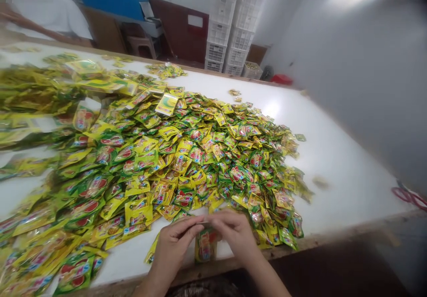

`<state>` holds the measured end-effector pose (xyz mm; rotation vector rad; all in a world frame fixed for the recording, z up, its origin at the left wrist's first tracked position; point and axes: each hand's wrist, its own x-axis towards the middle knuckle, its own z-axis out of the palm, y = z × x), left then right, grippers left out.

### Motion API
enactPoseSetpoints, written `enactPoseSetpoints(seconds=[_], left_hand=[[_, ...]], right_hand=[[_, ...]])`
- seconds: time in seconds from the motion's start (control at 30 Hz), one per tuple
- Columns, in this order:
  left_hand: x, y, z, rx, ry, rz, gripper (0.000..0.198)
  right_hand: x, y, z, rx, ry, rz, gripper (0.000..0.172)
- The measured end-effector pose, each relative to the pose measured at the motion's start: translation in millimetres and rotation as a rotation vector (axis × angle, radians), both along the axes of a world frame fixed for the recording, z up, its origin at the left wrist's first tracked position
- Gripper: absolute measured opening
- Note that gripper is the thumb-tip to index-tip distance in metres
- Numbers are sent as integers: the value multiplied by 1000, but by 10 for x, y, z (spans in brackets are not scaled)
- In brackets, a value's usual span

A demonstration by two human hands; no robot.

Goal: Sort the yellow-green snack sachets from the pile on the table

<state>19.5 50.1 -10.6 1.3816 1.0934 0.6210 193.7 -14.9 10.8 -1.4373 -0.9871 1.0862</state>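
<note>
From the head camera I see the left hand (175, 243) and the right hand (235, 237) close together over the near edge of the white table (347, 163). Their fingers are curled and pressed together, and the fingertips (200, 220) pinch the top edge of a yellow sachet (206, 245) between them. The sachet hangs just below the fingers, its long axis nearly upright in the view, with its lower end pointing toward the wooden table edge (293, 246). I cannot tell whether that end touches the table.

Just beyond the fingers lies a big heap of green-and-yellow sachets (187, 154), spread loosely across the table. Left of the fingers, long sachet strips (33, 92) reach toward the far end. Well right of the fingers are red loops (408, 196) by the table edge.

Far beyond the fingers stand stacked white crates (220, 30) beside a grey wall (350, 65). At the far left, well away from the fingers, another person's white sleeve (43, 16) shows behind the table
</note>
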Motion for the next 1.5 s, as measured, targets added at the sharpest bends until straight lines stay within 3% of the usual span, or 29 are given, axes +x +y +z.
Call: enactPoseSetpoints(seconds=[0.2,0.33,0.5,0.63,0.73,0.83,0.9,1.1,1.23,1.4,1.5], left_hand=[[69,-18,7,-26,-45,-23,29],[64,35,13,196,-31,-115,16],[-2,77,65,383,-92,-245,20],[1,54,95,318,-42,-230,17],[13,31,64,251,-21,-209,15],[9,13,36,213,-9,-201,19],[-2,7,37,223,-31,-218,21],[-63,7,14,292,-52,-281,25],[-64,-119,-22,300,-104,-311,28],[7,-250,80,286,-96,-355,29],[-325,-151,220,248,21,-242,28]], right_hand=[[-6,-9,-81,-139,137,-123,21],[5,5,-105,-129,176,-133,21],[42,30,-84,-185,220,-111,23],[66,55,-42,-183,137,-69,14],[85,72,12,-145,-60,-8,1],[90,52,83,4,-353,61,9],[88,12,110,103,-433,105,10],[76,-106,27,167,-361,94,11],[-12,-227,-20,203,-390,100,12],[-28,-379,-25,199,-383,53,11],[21,-317,-53,110,-358,8,8]])
